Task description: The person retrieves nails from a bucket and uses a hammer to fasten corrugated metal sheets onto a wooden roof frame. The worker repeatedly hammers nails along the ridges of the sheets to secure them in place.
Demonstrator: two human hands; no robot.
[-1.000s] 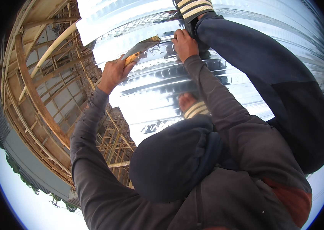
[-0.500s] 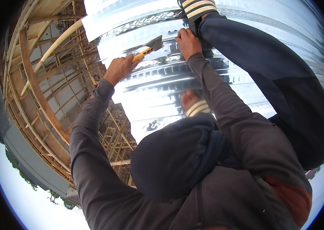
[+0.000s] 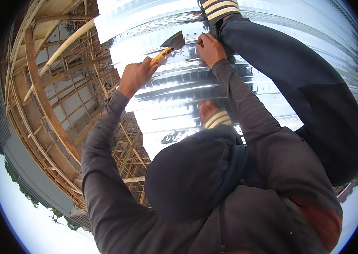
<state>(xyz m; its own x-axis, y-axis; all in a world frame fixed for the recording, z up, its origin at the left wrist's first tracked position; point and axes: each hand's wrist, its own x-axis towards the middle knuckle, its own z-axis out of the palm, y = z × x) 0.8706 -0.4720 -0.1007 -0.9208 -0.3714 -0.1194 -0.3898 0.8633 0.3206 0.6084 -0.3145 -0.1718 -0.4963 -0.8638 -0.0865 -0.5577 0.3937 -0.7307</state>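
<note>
My left hand (image 3: pixel 137 78) is wrapped round the yellow-orange handle of a hatchet (image 3: pixel 162 55). Its dark, flared blade (image 3: pixel 174 41) is held just to the left of my right hand (image 3: pixel 211 49). The fingers of my right hand are pinched together over the shiny corrugated metal sheet (image 3: pixel 166 112), close beside my foot. Whatever those fingers hold is too small or hidden to make out. Ridges and small dents run across the sheet under both hands.
My bent right leg (image 3: pixel 289 67) fills the right side, and my dark left knee (image 3: pixel 187 178) is in the lower middle. A bare foot (image 3: pixel 208 109) rests on the sheet. Left of the sheet's edge is an open drop with wooden framing (image 3: pixel 45 99) and a pale pole (image 3: pixel 69 42).
The hatchet and my left hand have shifted slightly right, with the blade a bit higher. My right hand stays pinched at nearly the same place. The view has shifted a little.
</note>
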